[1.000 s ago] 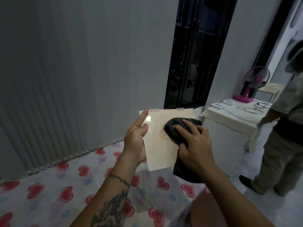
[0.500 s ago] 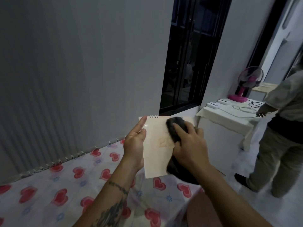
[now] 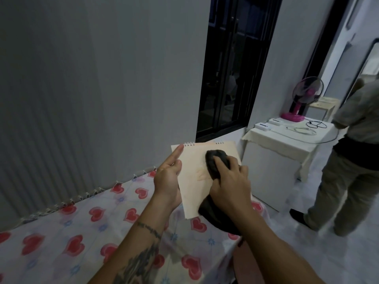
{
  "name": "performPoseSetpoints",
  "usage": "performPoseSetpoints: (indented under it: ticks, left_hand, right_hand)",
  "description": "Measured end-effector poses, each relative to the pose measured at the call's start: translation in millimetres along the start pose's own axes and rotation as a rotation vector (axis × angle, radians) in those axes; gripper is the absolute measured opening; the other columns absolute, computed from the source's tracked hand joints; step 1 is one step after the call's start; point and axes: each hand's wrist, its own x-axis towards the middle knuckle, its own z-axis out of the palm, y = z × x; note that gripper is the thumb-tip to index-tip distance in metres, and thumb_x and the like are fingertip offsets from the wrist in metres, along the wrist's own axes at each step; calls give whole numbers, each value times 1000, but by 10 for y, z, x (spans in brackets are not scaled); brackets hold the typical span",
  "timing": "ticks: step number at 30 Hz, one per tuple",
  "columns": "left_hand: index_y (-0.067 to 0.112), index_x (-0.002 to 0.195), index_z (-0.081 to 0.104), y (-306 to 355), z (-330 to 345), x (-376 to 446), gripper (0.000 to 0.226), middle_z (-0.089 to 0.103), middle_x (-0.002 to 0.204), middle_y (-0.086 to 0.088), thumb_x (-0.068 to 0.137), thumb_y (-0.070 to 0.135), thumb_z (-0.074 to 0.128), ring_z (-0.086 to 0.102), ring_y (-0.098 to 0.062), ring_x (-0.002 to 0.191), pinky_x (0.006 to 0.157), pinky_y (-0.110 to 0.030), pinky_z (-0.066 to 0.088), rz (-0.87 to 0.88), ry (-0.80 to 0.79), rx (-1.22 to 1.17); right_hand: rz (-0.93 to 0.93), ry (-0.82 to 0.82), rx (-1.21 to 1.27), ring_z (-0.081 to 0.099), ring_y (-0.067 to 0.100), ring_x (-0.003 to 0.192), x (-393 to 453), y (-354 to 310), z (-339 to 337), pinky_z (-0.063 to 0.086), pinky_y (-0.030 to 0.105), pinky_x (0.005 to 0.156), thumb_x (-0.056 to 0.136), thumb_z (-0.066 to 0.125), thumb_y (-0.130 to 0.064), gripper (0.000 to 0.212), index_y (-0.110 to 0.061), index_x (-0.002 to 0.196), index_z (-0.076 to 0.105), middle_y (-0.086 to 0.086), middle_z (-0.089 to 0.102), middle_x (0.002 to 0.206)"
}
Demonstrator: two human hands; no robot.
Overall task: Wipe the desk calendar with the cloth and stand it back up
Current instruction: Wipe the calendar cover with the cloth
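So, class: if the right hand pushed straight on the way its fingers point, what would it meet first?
The right hand already presses the dark cloth against the desk calendar, so it meets those first. Sliding along the page, it would probably reach the spiral binding; depth is unclear.

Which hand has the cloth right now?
The right hand presses the dark cloth against the calendar face. The left hand only holds the calendar's left edge, index finger extended along it.

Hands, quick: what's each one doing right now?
Left hand: grips the left edge of the desk calendar, held up off the table.
Right hand: closed on the dark cloth, pressing it against the calendar's face.
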Motion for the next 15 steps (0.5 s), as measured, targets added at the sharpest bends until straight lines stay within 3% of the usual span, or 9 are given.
performPoseSetpoints:
  ticks: [7,11,13,15]
  left_hand:
    - [30,112,77,148,-33,102,47,76,107,0,104,10,35,75,-23,93,68,-34,61,-54,6,-65]
    - [28,115,75,215,-143,141,43,67,125,-7,103,9,39,69,-32,103,74,-41,61,-83,39,-24]
    - [28,118,73,216,-185,146,43,67,124,-6,103,9,38,73,-30,96,70,-39,61,-87,32,-31]
    - [31,116,74,220,-204,152,44,68,122,-5,103,10,38,75,-27,90,69,-38,60,-82,24,-29]
  right_hand:
    - [-462,-59,-34,42,29,108,-197,-167,-43,46,42,76,85,49,-37,47,-36,132,51,2,44,139]
    - [-668,-213,-60,42,28,111,-254,21,-48,45,42,82,89,43,-46,43,-42,131,50,2,43,142]
    - [-751,-260,-114,41,26,112,-205,108,-80,43,40,84,88,52,-43,42,-47,129,48,1,40,144]
    - [-773,-268,-129,40,25,111,-137,185,-142,42,39,85,87,48,-39,40,-47,126,51,0,41,142]
